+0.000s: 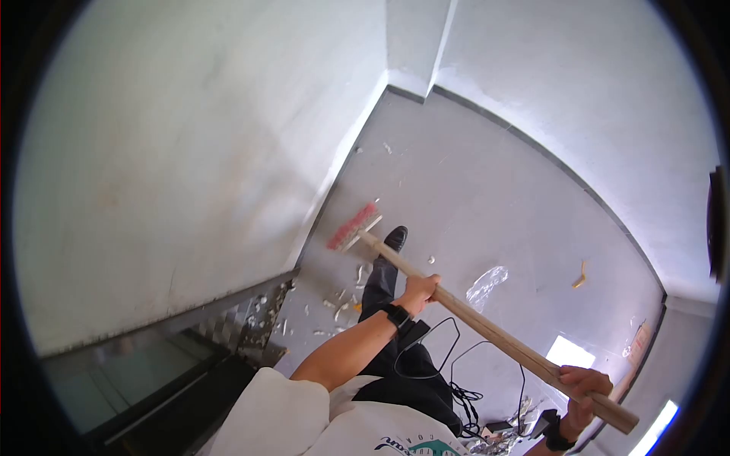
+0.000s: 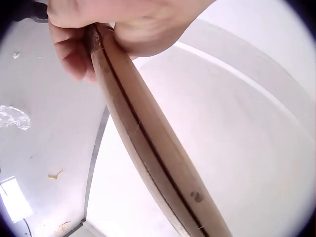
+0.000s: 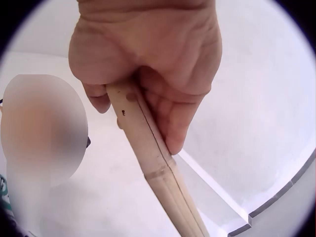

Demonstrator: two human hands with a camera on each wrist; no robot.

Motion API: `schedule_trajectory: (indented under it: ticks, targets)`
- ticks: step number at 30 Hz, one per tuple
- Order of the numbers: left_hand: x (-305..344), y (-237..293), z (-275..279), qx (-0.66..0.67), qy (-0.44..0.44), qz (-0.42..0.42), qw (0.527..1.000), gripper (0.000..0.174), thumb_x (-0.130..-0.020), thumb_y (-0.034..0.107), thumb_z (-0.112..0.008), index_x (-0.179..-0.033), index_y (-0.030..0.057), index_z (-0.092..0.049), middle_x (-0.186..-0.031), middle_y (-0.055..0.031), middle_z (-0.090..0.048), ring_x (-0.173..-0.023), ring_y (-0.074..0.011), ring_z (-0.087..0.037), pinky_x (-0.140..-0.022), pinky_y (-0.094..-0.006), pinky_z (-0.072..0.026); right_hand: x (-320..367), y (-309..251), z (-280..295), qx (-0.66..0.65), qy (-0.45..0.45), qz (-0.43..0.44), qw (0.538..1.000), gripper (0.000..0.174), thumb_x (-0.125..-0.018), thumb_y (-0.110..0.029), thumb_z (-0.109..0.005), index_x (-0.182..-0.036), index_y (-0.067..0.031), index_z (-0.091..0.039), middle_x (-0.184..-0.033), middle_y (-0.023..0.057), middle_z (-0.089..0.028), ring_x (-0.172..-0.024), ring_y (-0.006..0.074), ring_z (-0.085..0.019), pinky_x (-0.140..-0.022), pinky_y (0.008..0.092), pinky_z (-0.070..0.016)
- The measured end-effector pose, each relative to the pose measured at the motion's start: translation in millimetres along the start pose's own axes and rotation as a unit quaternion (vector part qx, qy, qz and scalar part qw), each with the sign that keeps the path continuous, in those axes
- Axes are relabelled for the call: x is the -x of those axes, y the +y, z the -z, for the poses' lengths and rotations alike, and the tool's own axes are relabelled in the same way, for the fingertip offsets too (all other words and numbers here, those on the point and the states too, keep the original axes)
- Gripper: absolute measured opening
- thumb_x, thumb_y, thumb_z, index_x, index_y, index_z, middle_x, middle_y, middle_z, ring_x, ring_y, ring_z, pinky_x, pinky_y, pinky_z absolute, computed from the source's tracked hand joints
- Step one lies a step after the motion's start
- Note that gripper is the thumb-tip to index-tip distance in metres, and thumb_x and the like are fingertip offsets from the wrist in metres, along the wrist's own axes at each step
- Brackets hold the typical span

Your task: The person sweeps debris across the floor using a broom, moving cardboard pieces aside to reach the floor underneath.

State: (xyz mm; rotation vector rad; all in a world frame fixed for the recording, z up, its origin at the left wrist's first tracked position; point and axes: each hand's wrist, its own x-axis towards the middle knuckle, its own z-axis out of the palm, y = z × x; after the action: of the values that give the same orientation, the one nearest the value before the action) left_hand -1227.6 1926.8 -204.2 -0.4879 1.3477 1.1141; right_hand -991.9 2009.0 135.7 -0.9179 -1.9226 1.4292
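In the head view, a large pale wall (image 1: 175, 159) fills the side from nine to eleven o'clock, and another white wall (image 1: 601, 114) curves from one to three. Between them spreads the grey floor (image 1: 464, 175). A dark-framed glass panel (image 1: 137, 380) sits at eight o'clock, below the pale wall.

Across the floor slants the broom (image 1: 494, 330), its wooden handle running from near the middle toward four o'clock. Its pink bristle head (image 1: 354, 226) is just left of the middle, close to the pale wall; whether the bristles touch the floor cannot be told.

The person's legs, in black trousers (image 1: 418, 372), are toward six o'clock, with one black shoe (image 1: 396, 238) just beside the bristle head. The left hand (image 1: 418, 294) is wrapped around the middle of the handle; the right hand (image 1: 585, 389) grips it near its far end, which sticks out past the fist. Each wrist wears a black strap.

Black cables (image 1: 466, 397) lie at five o'clock. Clear crumpled plastic (image 1: 487, 286) lies near four, and a small yellow scrap (image 1: 581, 275) just past three. Small pale debris (image 1: 330, 304) is scattered between six and seven o'clock, below the bristle head.
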Motion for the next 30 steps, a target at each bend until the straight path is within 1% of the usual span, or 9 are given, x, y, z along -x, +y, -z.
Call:
schedule_trajectory:
  ticks: [7,10,16,22,24,25,27,29,30]
  targets:
    - [-121,190,-97,-0.057,-0.083,-0.175,0.979,0.023,-0.069,0.011,-0.063,-0.062,-0.0068,-0.050,-0.059,-0.0110,-0.053,-0.043,-0.0187,-0.050,-0.036,-0.0320,-0.0407,-93,18,-88,0.106,0.165,-0.009,0.981,0.054,-0.081,-0.054,-0.055,-0.090,-0.0013,-0.044,-0.093,0.0200,-0.057,-0.089,0.0329,-0.058,-0.086,0.0444,-0.0472]
    - [-205,287,-113,-0.152,-0.093,-0.213,0.961,0.022,-0.069,0.009,-0.062,-0.068,-0.0109,-0.052,-0.063,-0.0130,-0.056,-0.051,-0.0195,-0.056,-0.038,-0.0318,-0.0434,-184,46,-116,0.091,0.046,-0.018,0.995,0.050,-0.082,-0.047,-0.058,-0.098,-0.0013,-0.046,-0.106,0.0227,-0.056,-0.103,0.0366,-0.055,-0.093,0.0462,-0.0422]
    - [-275,420,-135,-0.399,0.053,-0.155,0.902,0.024,-0.071,0.012,-0.057,-0.081,-0.0093,-0.059,-0.075,-0.0205,-0.064,-0.066,-0.0267,-0.064,-0.047,-0.0351,-0.0477,-309,70,-180,0.083,0.094,-0.087,0.988,0.060,-0.080,-0.056,-0.054,-0.093,0.0012,-0.044,-0.106,0.0238,-0.056,-0.112,0.0396,-0.049,-0.097,0.0482,-0.0379]
    - [-312,457,-67,-0.212,-0.021,-0.092,0.973,0.014,-0.069,0.011,-0.061,-0.064,0.0027,-0.052,-0.056,-0.0041,-0.050,-0.047,-0.0159,-0.049,-0.038,-0.0341,-0.0340,-402,68,-226,0.143,-0.011,0.088,0.986,0.040,-0.074,-0.033,-0.074,-0.082,0.0017,-0.054,-0.082,0.0182,-0.065,-0.081,0.0263,-0.066,-0.076,0.0364,-0.0529]
    - [-351,387,-9,-0.421,-0.103,-0.347,0.832,0.013,-0.067,0.011,-0.061,-0.056,0.0032,-0.057,-0.055,-0.0059,-0.055,-0.048,-0.0165,-0.054,-0.044,-0.0318,-0.0419,-408,53,-217,0.106,-0.015,-0.034,0.994,0.038,-0.073,-0.030,-0.074,-0.081,0.0022,-0.055,-0.079,0.0175,-0.065,-0.077,0.0260,-0.067,-0.072,0.0345,-0.0536]
    - [-328,371,-4,-0.321,-0.122,-0.296,0.891,0.012,-0.068,0.011,-0.057,-0.060,0.0018,-0.059,-0.059,-0.0065,-0.059,-0.052,-0.0152,-0.056,-0.049,-0.0298,-0.0441,-412,48,-209,0.063,-0.018,-0.154,0.986,0.036,-0.073,-0.028,-0.074,-0.080,0.0028,-0.057,-0.076,0.0167,-0.065,-0.072,0.0257,-0.067,-0.068,0.0326,-0.0543]
    - [-346,373,-28,-0.255,-0.041,-0.557,0.789,0.012,-0.069,0.012,-0.057,-0.063,0.0013,-0.059,-0.062,-0.0060,-0.059,-0.052,-0.0148,-0.054,-0.050,-0.0288,-0.0422,-379,70,-194,0.138,-0.058,0.089,0.985,0.024,-0.078,-0.019,-0.067,-0.082,0.0032,-0.057,-0.076,0.0164,-0.065,-0.066,0.0247,-0.065,-0.064,0.0299,-0.0539]
    - [-300,397,-58,-0.096,-0.094,-0.199,0.971,0.012,-0.066,0.010,-0.059,-0.067,-0.0025,-0.059,-0.062,-0.0069,-0.056,-0.051,-0.0155,-0.050,-0.045,-0.0303,-0.0388,-386,27,-193,0.186,-0.089,0.083,0.975,0.020,-0.080,-0.017,-0.063,-0.081,0.0015,-0.055,-0.076,0.0165,-0.064,-0.070,0.0271,-0.066,-0.066,0.0339,-0.0547]
    - [-275,407,-79,-0.050,-0.064,-0.179,0.981,0.014,-0.066,0.009,-0.059,-0.065,-0.0041,-0.057,-0.060,-0.0074,-0.053,-0.050,-0.0155,-0.048,-0.042,-0.0314,-0.0367,-386,19,-182,0.130,-0.060,0.047,0.989,0.024,-0.084,-0.021,-0.060,-0.087,0.0020,-0.054,-0.087,0.0208,-0.063,-0.084,0.0323,-0.062,-0.077,0.0394,-0.0508]
